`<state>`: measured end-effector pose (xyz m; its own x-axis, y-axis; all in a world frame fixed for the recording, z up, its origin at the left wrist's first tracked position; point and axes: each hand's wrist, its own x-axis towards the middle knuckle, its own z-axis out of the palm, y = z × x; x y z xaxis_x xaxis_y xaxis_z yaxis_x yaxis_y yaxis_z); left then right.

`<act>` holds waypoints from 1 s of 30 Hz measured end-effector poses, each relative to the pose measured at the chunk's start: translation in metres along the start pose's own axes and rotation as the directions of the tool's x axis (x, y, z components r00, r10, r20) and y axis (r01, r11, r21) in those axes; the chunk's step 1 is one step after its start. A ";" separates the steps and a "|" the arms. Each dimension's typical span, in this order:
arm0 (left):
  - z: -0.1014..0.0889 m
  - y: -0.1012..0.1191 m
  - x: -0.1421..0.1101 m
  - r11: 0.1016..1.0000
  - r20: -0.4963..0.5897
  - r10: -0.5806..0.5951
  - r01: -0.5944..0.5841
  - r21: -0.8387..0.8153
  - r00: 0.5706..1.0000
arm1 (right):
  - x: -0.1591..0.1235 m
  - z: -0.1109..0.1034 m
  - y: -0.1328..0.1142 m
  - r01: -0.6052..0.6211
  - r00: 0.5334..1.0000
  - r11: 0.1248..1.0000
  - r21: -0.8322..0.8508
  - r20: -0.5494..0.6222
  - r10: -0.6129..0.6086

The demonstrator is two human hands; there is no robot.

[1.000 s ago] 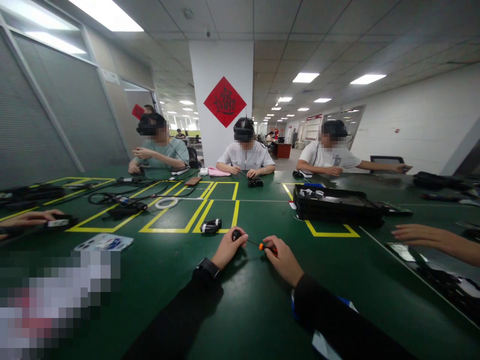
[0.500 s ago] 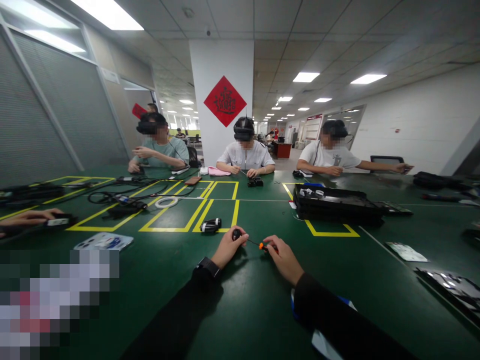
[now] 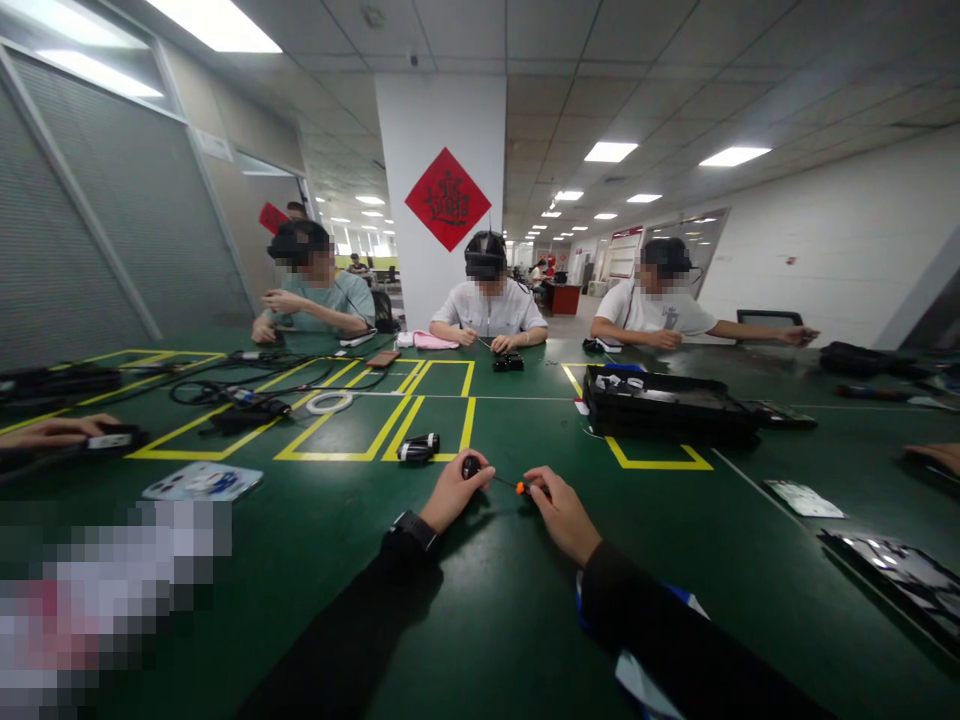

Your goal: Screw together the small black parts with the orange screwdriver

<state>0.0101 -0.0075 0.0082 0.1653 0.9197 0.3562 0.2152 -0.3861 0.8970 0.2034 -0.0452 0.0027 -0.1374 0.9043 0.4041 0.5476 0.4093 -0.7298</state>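
Observation:
My left hand (image 3: 450, 494) is closed around a small black rounded part (image 3: 470, 466), held just above the green table. My right hand (image 3: 562, 512) grips a screwdriver (image 3: 521, 488) with an orange and black handle. Its thin shaft runs left toward the black part, and the tip is hidden by my left fingers. Beyond my left hand, close to a yellow taped line, lie black cylindrical pieces with white bands (image 3: 418, 448).
A black tray-like housing (image 3: 660, 405) sits right of centre. Cables and a black device (image 3: 251, 412) lie at left, near a white cable coil (image 3: 328, 402) and a phone (image 3: 204, 481). A co-worker's hand (image 3: 56, 434) rests at far left; three people sit opposite.
Both my hands keep nearly the same pose and grip. The view has shifted slightly. At right, another person's hand and arm have withdrawn from beside the flat parts.

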 end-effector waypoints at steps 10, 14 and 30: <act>-0.001 -0.001 0.001 1.000 -0.010 -0.007 0.007 -0.013 1.000 | 0.001 -0.002 -0.004 0.111 0.994 0.993 0.035 -0.016 -0.110; -0.001 -0.003 0.000 1.000 0.009 -0.009 0.009 -0.022 1.000 | 0.001 -0.001 0.002 -0.008 1.000 0.999 0.050 0.000 0.008; -0.002 -0.002 -0.001 0.992 0.055 -0.020 0.026 -0.125 0.998 | 0.003 0.000 0.005 -0.047 0.999 0.989 0.139 0.019 0.045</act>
<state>0.0073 -0.0072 0.0072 0.2135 0.9218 0.3236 0.0972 -0.3496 0.9318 0.2058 -0.0404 0.0007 -0.1280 0.9240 0.3602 0.4336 0.3788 -0.8176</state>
